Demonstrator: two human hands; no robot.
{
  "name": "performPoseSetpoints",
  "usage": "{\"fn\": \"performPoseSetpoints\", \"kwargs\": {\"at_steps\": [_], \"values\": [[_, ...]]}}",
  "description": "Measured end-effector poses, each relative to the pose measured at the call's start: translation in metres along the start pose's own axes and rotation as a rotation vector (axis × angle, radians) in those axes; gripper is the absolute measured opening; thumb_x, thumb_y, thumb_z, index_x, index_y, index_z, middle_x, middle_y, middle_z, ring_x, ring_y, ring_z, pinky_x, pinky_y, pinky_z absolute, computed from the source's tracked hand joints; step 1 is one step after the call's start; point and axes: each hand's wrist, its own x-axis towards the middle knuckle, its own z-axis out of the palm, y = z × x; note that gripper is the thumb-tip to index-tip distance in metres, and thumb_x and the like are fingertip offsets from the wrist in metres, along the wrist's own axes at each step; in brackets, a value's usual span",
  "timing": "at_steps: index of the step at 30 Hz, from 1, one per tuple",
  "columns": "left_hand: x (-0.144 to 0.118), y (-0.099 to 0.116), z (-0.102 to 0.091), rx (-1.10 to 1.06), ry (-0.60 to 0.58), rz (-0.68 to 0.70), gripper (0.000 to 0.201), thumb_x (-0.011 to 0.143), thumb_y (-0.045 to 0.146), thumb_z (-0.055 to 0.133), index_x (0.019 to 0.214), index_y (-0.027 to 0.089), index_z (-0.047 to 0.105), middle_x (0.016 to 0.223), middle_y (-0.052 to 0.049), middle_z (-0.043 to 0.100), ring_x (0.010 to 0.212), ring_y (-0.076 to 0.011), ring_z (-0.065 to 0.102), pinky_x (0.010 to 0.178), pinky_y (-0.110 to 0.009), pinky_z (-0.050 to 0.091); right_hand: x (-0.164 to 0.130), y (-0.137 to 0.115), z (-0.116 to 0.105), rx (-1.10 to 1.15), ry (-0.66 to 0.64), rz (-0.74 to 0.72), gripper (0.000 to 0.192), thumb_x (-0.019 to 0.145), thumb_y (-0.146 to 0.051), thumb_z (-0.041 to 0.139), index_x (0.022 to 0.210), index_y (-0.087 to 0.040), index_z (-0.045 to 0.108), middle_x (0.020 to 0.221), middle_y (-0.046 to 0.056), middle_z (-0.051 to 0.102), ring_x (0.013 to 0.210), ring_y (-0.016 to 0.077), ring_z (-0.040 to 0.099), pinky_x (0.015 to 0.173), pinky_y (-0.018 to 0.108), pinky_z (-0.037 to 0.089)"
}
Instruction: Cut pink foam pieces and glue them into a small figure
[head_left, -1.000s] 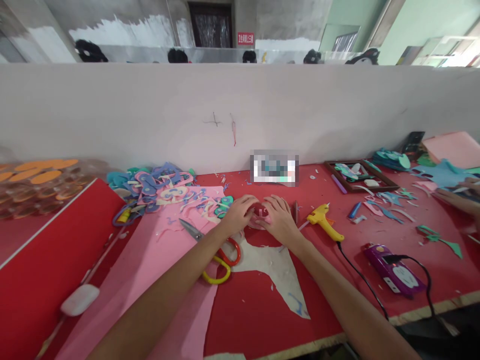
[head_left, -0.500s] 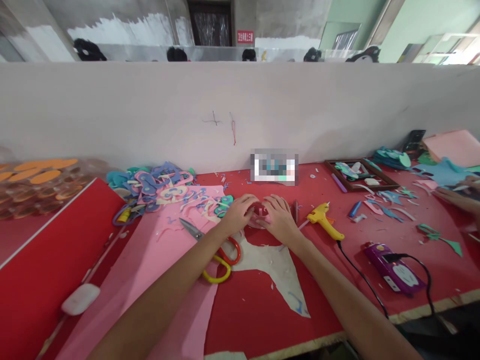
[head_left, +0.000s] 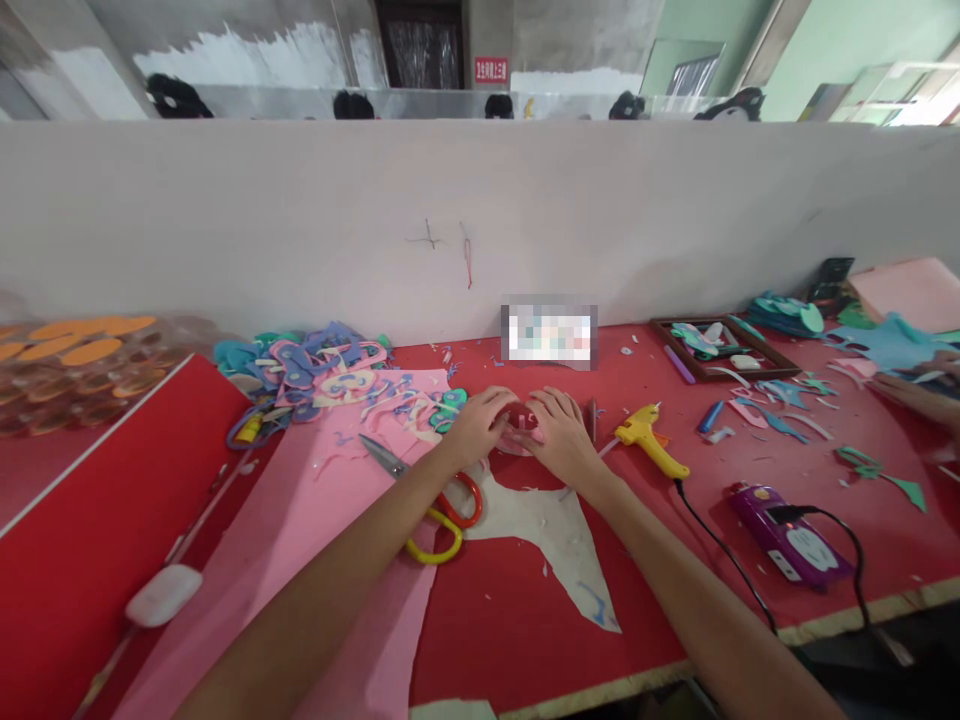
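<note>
Both hands (head_left: 521,428) on pink cutout (head_left: 523,436)

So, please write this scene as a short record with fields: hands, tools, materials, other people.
left hand: pressing a small pink piece on the table
right hand: pressing the same piece from the other side
scissors: lying partly under the left forearm, blades on the pink sheet
glue gun: yellow, lying right of the right hand, cable attached
cutouts: blue and pink pile by the wall
scrap: cream offcut between the forearms
other hand: at the far right edge
</note>
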Motion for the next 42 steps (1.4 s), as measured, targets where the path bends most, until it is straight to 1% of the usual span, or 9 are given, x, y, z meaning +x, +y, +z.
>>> {"fn": "performPoseSetpoints", "kwargs": {"at_steps": [4, 8, 12, 18, 23, 28, 33, 42], "values": [[0.0002, -0.0004, 0.0004, 0.003, -0.004, 0.006, 0.03, 0.097, 0.019, 0.045, 0.12, 0.017, 0.064, 0.129, -0.009, 0.059, 0.123, -0.0191, 0.056, 0.11, -0.037, 0.044, 0.0, 0.0008, -0.0026, -0.008, -0.012, -0.024, 0.046, 0.096, -0.051, 0.061, 0.124, -0.015, 0.063, 0.139, 0.014, 0.053, 0.137, 0.0307, 0.039, 0.117, 0.048, 0.032], [-0.0005, -0.0012, 0.001, 0.005, 0.0, 0.005, 0.031, 0.096, 0.018, 0.046, 0.121, 0.018, 0.064, 0.131, -0.009, 0.059, 0.123, -0.0188, 0.056, 0.109, -0.036, 0.045, -0.0002, 0.0021, -0.0058, -0.026, -0.025, -0.052, 0.044, 0.096, -0.048, 0.061, 0.127, -0.016, 0.063, 0.141, 0.014, 0.052, 0.139, 0.0309, 0.037, 0.119, 0.049, 0.029], [-0.0008, -0.0018, 0.0009, 0.008, -0.001, 0.009, 0.03, 0.098, 0.021, 0.045, 0.121, 0.018, 0.064, 0.131, -0.009, 0.059, 0.123, -0.0188, 0.056, 0.109, -0.036, 0.045, -0.0001, 0.0034, -0.0061, -0.037, -0.031, -0.051, 0.044, 0.096, -0.048, 0.062, 0.126, -0.016, 0.064, 0.141, 0.014, 0.052, 0.139, 0.0307, 0.037, 0.119, 0.049, 0.029], [-0.0003, -0.0011, 0.0004, 0.015, -0.007, 0.001, 0.03, 0.099, 0.022, 0.045, 0.121, 0.018, 0.064, 0.131, -0.009, 0.059, 0.124, -0.0191, 0.056, 0.109, -0.036, 0.045, 0.0003, 0.0018, -0.0056, -0.042, -0.063, -0.031, 0.047, 0.093, -0.047, 0.067, 0.128, -0.016, 0.063, 0.142, 0.013, 0.051, 0.139, 0.0314, 0.037, 0.119, 0.05, 0.028], [0.0, 0.0008, -0.0002, 0.004, -0.009, -0.001, 0.029, 0.098, 0.02, 0.046, 0.12, 0.018, 0.064, 0.131, -0.008, 0.059, 0.124, -0.0188, 0.056, 0.11, -0.035, 0.045, 0.0004, -0.0004, -0.0078, -0.036, -0.095, -0.014, 0.045, 0.094, -0.044, 0.065, 0.129, -0.016, 0.063, 0.142, 0.014, 0.051, 0.14, 0.0314, 0.035, 0.12, 0.049, 0.027], [0.0004, 0.0005, 0.0002, -0.001, -0.009, -0.006, 0.03, 0.098, 0.021, 0.046, 0.121, 0.018, 0.064, 0.131, -0.008, 0.059, 0.124, -0.0187, 0.056, 0.11, -0.036, 0.044, 0.0006, -0.0008, -0.008, -0.026, -0.108, -0.002, 0.046, 0.092, -0.043, 0.067, 0.129, -0.016, 0.062, 0.142, 0.013, 0.051, 0.14, 0.0306, 0.035, 0.12, 0.049, 0.027], [0.0, 0.0007, 0.0003, 0.008, -0.009, -0.01, 0.029, 0.098, 0.022, 0.045, 0.12, 0.018, 0.064, 0.131, -0.009, 0.059, 0.124, -0.0192, 0.056, 0.11, -0.036, 0.045, 0.0005, 0.0, -0.0066, -0.016, -0.107, -0.001, 0.046, 0.092, -0.04, 0.069, 0.13, -0.016, 0.061, 0.142, 0.013, 0.051, 0.14, 0.0309, 0.036, 0.12, 0.049, 0.026], [-0.0005, -0.0005, 0.0009, 0.011, -0.005, -0.005, 0.029, 0.097, 0.019, 0.046, 0.12, 0.019, 0.064, 0.131, -0.008, 0.059, 0.125, -0.0187, 0.055, 0.111, -0.036, 0.044, 0.0005, 0.0003, -0.0057, -0.009, -0.098, -0.001, 0.046, 0.092, -0.043, 0.067, 0.129, -0.015, 0.062, 0.141, 0.015, 0.051, 0.139, 0.0318, 0.036, 0.12, 0.05, 0.027]]}}
